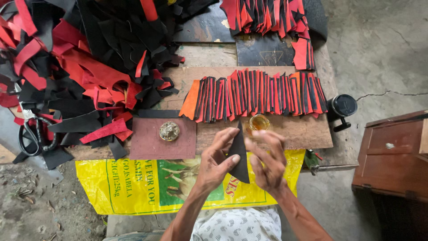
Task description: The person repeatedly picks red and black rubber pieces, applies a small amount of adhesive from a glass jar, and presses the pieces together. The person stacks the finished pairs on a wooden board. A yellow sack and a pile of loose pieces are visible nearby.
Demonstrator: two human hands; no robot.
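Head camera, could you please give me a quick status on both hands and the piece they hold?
Left hand and right hand both pinch the black leather piece. Piece upright, above the yellow sack. Small glue pot just beyond; nothing between.

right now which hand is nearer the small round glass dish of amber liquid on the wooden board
Right. The right hand sits just below the small round glass dish of amber liquid, fingertips almost under it; the left hand is further left.

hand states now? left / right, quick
Left hand: closed on the black leather piece, thumb on top.
Right hand: fingers spread, touching the same piece; firm grip cannot be told.
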